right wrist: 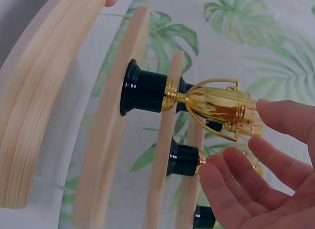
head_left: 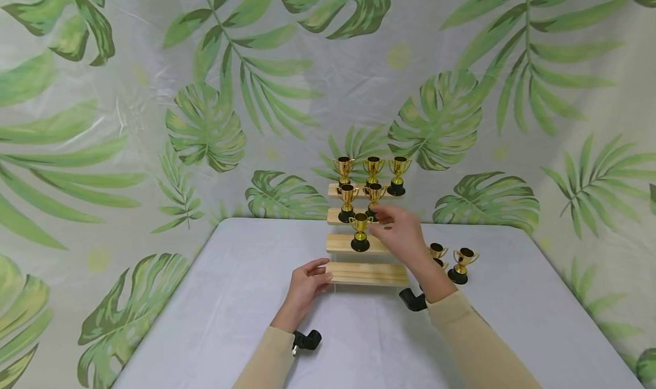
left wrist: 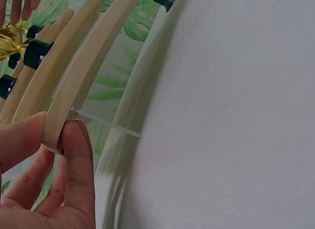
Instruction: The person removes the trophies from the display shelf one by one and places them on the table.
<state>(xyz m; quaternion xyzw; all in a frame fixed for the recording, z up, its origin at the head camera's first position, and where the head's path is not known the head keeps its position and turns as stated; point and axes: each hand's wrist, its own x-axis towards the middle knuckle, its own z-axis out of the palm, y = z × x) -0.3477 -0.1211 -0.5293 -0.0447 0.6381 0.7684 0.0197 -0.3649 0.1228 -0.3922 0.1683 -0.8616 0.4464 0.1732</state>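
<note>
The right hand (head_left: 402, 229) hangs with relaxed, spread fingers just right of the small gold trophy (head_left: 360, 233) on the second step up of the wooden stepped stand (head_left: 367, 273), close to its cup but, in the right wrist view, not gripping it. The left hand (head_left: 306, 283) pinches the left end of the stand's nearest, lowest step between thumb and fingers, which steadies the rack on the white worktop (head_left: 225, 298).

Going from large to small: the worktop carries the stand near its far middle; the stand has four steps rising away from the person. Three trophies fill the farthest step, two stand on the next, and only the one by the right hand stands on the second, at its left part. Two loose trophies (head_left: 456, 261) wait on the worktop to the right of the stand, near the right forearm.

To do this step well, the person would likely keep the left hand's hold firm so the light stand does not shift, draw the right hand back without brushing the cup handles, and check that the black base sits flat and fully on the step
</note>
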